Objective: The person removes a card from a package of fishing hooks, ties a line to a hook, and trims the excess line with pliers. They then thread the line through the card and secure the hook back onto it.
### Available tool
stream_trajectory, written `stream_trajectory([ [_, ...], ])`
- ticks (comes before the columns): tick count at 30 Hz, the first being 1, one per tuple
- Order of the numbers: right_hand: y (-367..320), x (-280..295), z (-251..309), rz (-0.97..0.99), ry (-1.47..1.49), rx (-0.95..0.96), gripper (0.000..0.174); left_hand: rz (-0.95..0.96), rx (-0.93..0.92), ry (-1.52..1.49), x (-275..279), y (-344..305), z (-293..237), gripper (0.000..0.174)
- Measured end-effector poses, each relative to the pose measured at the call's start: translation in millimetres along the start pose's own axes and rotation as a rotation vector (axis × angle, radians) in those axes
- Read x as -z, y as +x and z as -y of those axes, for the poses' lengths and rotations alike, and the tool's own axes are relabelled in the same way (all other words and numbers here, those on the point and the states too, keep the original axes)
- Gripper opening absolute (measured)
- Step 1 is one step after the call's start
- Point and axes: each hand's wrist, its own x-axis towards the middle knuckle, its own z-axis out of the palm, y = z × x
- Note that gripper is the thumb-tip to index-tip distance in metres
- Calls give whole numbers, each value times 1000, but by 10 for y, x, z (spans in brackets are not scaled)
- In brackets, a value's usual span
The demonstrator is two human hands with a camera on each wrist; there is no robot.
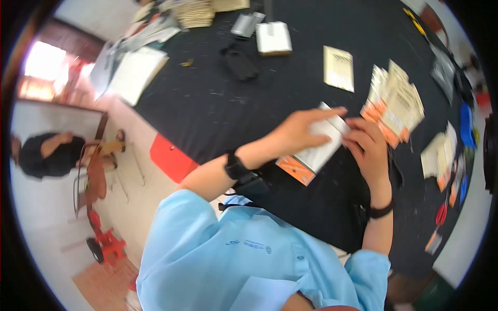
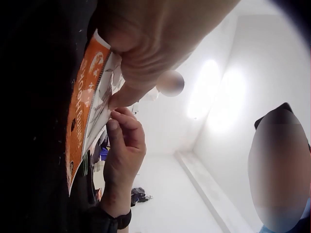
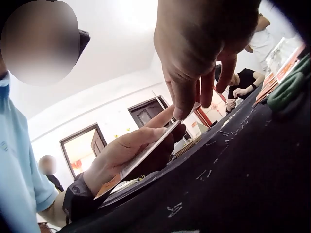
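A flat white packet with an orange end strip [image 1: 296,170] is tilted between both hands in the head view. My left hand [image 1: 295,133] holds it near the upper part, thumb across the white face. At its upper right edge, the fingertips of my right hand [image 1: 367,150] pinch the packet. The left wrist view shows the orange strip [image 2: 81,114] with printed lettering, and the right hand [image 2: 124,158] meeting the edge beyond the left. Seen from the right wrist, the left hand [image 3: 119,153] has the packet edge-on; the right fingertips, partly hidden, are at its upper end.
Beige packets with orange ends [image 1: 397,106] fan out at the right, and a single beige packet [image 1: 338,68] lies farther back. A white-topped stack [image 1: 274,38], a black object [image 1: 239,62] and papers [image 1: 136,75] are on the black table. Scissors with red handles [image 1: 441,213] lie far right.
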Motion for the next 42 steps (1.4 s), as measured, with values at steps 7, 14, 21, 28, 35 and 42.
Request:
stream_trajectory([
  [7,-64,-34,-3,-23,36,-43,9,-24,99,1,-53,-7,-96,68],
  [14,-85,-24,-47,-41,22,-44,10,-78,104,15,-101,-3,-40,73],
  [21,-78,-55,-58,-71,-23,-24,12,-127,72,28,-136,-2,-9,73],
  [28,-90,-76,-43,-64,-26,-63,10,-103,71,-1,-138,-9,8,72],
  [35,-108,-121,-41,-42,-10,-121,7,-94,72,66,-147,-16,-26,71],
  [42,-102,-108,-41,-28,-13,-144,7,-66,111,78,-160,-15,-76,71],
])
